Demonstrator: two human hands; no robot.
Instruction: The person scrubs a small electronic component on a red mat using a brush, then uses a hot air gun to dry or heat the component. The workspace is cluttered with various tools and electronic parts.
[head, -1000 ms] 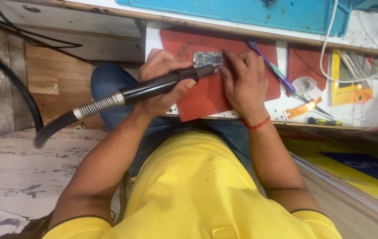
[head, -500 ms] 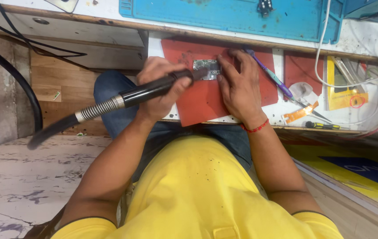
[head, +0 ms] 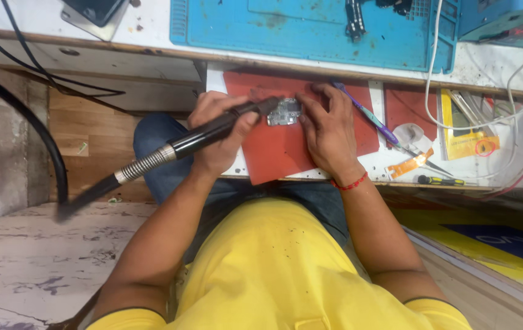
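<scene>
Head view: the small silvery-grey rectangular circuit board (head: 284,112) lies flat on the red rubbery square mat (head: 286,153), in the mat's upper middle, and everything here is placed from that board. The left hand (head: 215,137) sits just left of the board and slightly nearer the body, its grip clenched around the long black hot-air handpiece with a ribbed metal collar and black hose (head: 176,146). The handpiece's long axis runs on a slant, from the hose end low and far to the left of the board up to the nozzle, whose tip meets or hangs just over the board's left edge; whether it touches cannot be told. So the board lies straight ahead of the nozzle, up and to the right of the left grip. The right hand (head: 329,131) is just right of the board, fingertips pressed down on the board's right edge, pinning it to the mat rather than wrapped round it; this hand is the nearer of the two to the board. A purple-handled slim tweezer-like tool (head: 368,116) lies further right of the board, slanting away past the right hand, untouched. The white table (head: 396,165) carries the mat, and a blue work mat (head: 310,30) lies beyond the board
</scene>
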